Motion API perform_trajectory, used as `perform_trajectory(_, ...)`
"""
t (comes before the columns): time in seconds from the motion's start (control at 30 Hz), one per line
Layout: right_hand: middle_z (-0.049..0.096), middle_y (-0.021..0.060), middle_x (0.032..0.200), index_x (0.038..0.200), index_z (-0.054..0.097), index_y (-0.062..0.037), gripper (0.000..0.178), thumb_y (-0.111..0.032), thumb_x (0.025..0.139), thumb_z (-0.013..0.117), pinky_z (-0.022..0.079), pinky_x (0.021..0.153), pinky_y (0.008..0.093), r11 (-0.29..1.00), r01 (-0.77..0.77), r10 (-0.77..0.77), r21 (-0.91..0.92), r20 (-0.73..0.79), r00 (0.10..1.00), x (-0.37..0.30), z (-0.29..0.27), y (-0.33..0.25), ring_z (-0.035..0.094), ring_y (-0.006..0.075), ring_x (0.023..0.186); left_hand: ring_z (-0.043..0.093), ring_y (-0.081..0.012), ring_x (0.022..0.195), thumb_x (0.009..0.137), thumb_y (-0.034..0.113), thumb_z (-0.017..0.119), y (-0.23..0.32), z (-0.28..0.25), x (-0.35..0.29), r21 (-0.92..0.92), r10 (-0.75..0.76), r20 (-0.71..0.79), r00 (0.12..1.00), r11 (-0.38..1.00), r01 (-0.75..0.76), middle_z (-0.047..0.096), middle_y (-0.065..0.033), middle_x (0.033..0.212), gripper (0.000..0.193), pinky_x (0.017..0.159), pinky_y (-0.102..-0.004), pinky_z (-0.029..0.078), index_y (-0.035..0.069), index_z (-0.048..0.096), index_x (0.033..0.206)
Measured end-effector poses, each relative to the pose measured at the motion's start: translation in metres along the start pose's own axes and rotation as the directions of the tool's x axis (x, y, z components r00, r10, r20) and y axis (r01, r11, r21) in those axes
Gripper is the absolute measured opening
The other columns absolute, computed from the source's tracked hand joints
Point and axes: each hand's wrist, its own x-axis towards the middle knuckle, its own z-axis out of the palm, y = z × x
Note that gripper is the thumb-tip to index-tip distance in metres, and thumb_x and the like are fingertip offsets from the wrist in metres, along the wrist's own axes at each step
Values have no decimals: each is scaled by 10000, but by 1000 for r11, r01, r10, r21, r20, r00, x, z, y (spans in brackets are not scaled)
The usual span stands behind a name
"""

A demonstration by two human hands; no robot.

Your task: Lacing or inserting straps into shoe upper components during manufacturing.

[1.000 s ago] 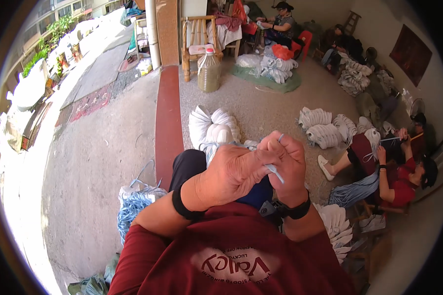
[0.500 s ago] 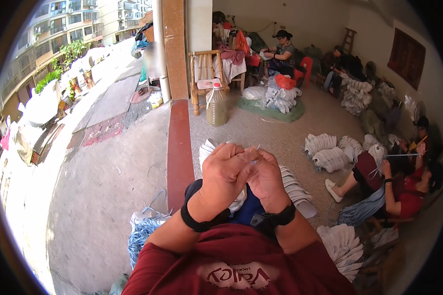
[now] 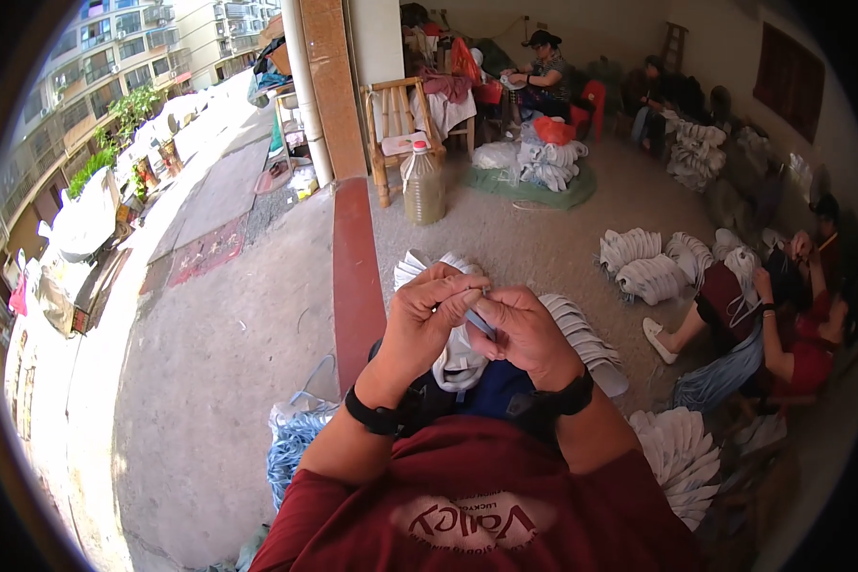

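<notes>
My left hand (image 3: 423, 316) and my right hand (image 3: 532, 336) meet in front of my chest, fingertips pinched together. Between them a short piece of pale blue shoelace (image 3: 480, 325) shows; the rest of it is hidden by the fingers. Below the hands, on my lap, lies a white shoe upper (image 3: 459, 367), partly covered by them. A bunch of light blue shoelaces (image 3: 296, 453) hangs at my left side.
Stacked white shoe uppers (image 3: 582, 343) lie just beyond my right hand, with another stack (image 3: 675, 462) nearer my right side. A co-worker in red (image 3: 799, 367) sits at the right. Ahead stand a large plastic jug (image 3: 422, 186) and a bamboo chair (image 3: 400, 124).
My hands have shifted slightly and the fingers regripped, so more of the blue lace shows between them. The view has turned a little; the co-worker at the right has moved their arms.
</notes>
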Motion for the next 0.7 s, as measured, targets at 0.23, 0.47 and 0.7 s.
perform_trajectory(0.23,521,57,667,1043,551,12,261,-213,945,461,376,492,209,997,49,-57,-64,-129,990,7,12,6,483,90,550,536,-109,616,877,123,573,-7,0,-5,-321,-181,38,983,929,184,539,-51,967,199,612,-207,474,12,644,1027)
perform_trajectory(0.47,480,12,687,971,577,55,268,-191,939,474,305,464,202,1000,0,-1,-6,-66,998,7,-5,11,406,76,518,563,-129,594,859,89,584,-22,-4,-7,-545,-207,152,966,799,257,541,-66,1020,206,611,-228,493,-24,629,1025)
perform_trajectory(0.7,480,10,643,811,590,42,304,-233,915,514,252,432,189,988,-120,125,-93,47,991,5,9,8,365,57,504,589,-149,727,813,86,636,-47,-23,-11,-669,-106,344,933,669,323,563,-82,1002,167,689,-249,494,-10,639,949)
